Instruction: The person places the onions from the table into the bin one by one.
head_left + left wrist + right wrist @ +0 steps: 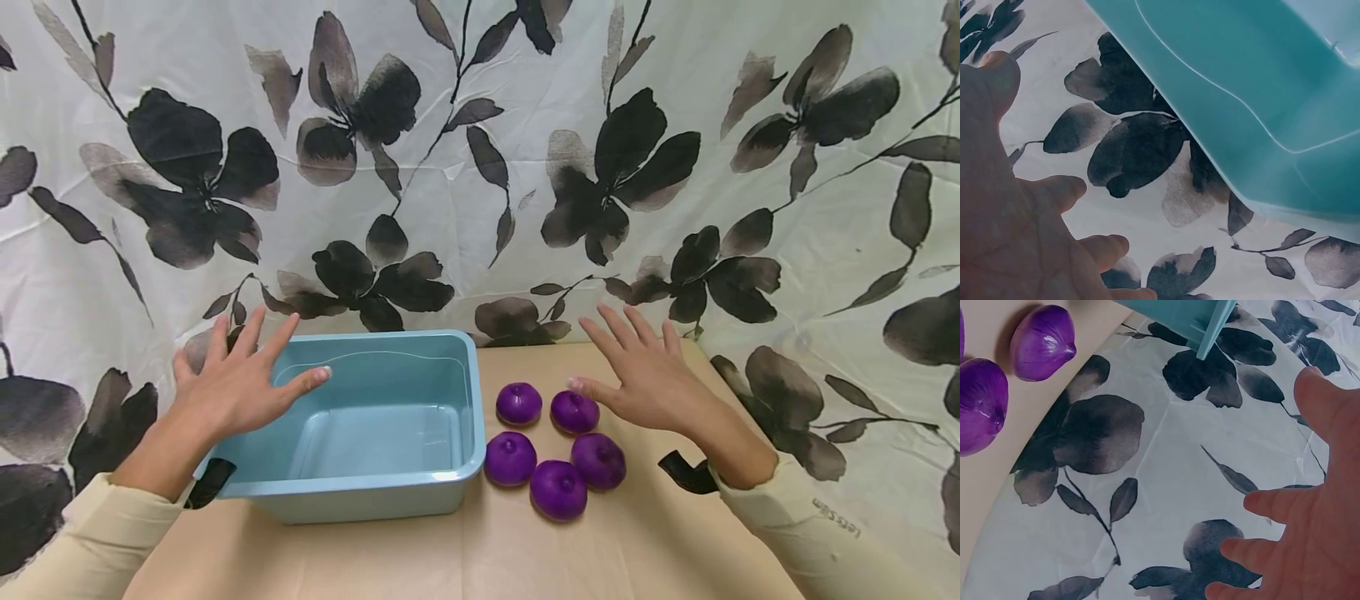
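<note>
Two bare hands raised over a tan surface (360, 554), one to each side. Left hand (236, 392) hangs by the left end of a blue plastic tub (352, 486), overlapping its rear left corner in the head view; the left wrist view shows a gap between hand and rim. Fingers straight and spread wide, thumb held out toward the tub, nothing gripped. Right hand (654, 383) mirrors it on the other side: fingers fanned, palm facing down and forward, holding nothing. Its thumb tip overlaps the rear right bulb in the head view, but the right wrist view puts the hand well apart from the bulbs. Tub stands upright on the surface, left of middle, a thin pale line curving along its inner wall. Five glossy purple bulbs (558, 490) sit just right of it in a loose ring: two at the rear, two midway, one in front. The midway left one lies very near the tub's right wall; contact cannot be told. Cream sleeves (112, 521) on both arms, dark straps (212, 483) at the wrists. Behind, a white cloth (442, 221) printed with dark flowers and leaves.
</note>
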Demonstrator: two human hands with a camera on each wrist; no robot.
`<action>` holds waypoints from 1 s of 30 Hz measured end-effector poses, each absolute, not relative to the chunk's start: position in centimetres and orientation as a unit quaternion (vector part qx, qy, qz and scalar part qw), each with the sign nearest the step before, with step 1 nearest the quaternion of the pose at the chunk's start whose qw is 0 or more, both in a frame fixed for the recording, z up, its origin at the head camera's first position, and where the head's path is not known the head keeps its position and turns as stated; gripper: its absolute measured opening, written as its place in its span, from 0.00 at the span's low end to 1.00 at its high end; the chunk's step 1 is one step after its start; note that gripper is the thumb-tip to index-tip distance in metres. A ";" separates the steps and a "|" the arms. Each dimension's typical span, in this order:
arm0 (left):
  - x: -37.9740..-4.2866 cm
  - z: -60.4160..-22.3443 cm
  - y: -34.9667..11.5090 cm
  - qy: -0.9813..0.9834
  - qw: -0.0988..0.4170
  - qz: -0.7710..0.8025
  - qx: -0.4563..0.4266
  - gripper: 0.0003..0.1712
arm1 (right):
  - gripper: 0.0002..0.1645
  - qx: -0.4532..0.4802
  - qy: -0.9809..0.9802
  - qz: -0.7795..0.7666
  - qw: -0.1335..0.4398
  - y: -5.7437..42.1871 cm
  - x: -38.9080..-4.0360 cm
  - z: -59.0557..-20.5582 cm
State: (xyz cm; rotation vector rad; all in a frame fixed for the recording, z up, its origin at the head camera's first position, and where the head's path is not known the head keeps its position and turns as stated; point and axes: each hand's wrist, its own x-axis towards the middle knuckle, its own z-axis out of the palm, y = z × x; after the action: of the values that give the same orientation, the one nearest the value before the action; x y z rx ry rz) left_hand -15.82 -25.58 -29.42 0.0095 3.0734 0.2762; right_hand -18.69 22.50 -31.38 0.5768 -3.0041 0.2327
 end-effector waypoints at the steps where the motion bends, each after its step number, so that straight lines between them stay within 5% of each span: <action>1: -15.8 -29.4 -25.7 0.996 0.029 0.089 0.002 0.62 | 0.55 0.188 -0.978 0.078 0.037 22.5 -18.7 -31.4; 30: -14.7 -31.4 -29.2 0.992 0.042 0.110 -0.034 0.63 | 0.53 0.188 -0.977 0.088 0.041 23.6 -17.6 -34.4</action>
State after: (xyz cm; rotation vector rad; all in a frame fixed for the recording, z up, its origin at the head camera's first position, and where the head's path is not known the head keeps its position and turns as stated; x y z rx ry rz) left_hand -14.68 -29.17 -31.38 -0.1036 3.0379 0.3371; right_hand -17.63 23.60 -34.37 0.5763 -2.9921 0.2687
